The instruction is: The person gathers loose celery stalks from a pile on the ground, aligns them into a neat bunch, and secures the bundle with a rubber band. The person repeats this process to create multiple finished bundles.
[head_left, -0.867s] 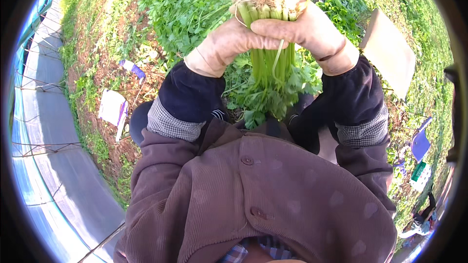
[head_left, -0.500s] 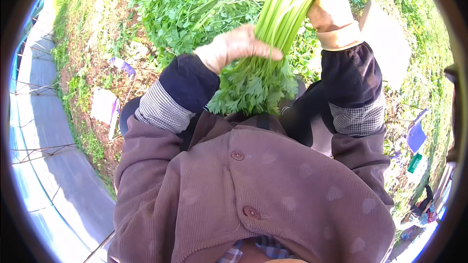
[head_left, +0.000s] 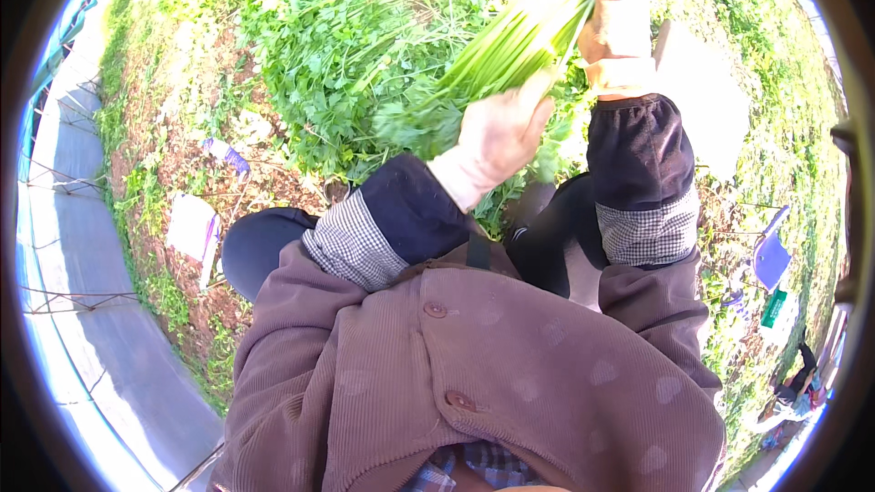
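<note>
Close in, past the brown jacket [head_left: 510, 346]: left hand [head_left: 501, 132], blurred, right alongside the stems, grip open or closed, cannot tell. Just beyond, green bunch [head_left: 521, 41], slanting up toward the right hand [head_left: 622, 25], whose grip, washed out by glare, looks closed around the stem end. Steady now: squeeze firmly without crushing, support stems evenly, spare the leaves! Farther out, leafy heap [head_left: 314, 82], sunlit, sprawling behind.

Grey sheeting [head_left: 109, 337] along the left edge, white packet [head_left: 190, 226] on soil [head_left: 182, 308], blue piece [head_left: 771, 261] near green packet [head_left: 774, 308]
</note>
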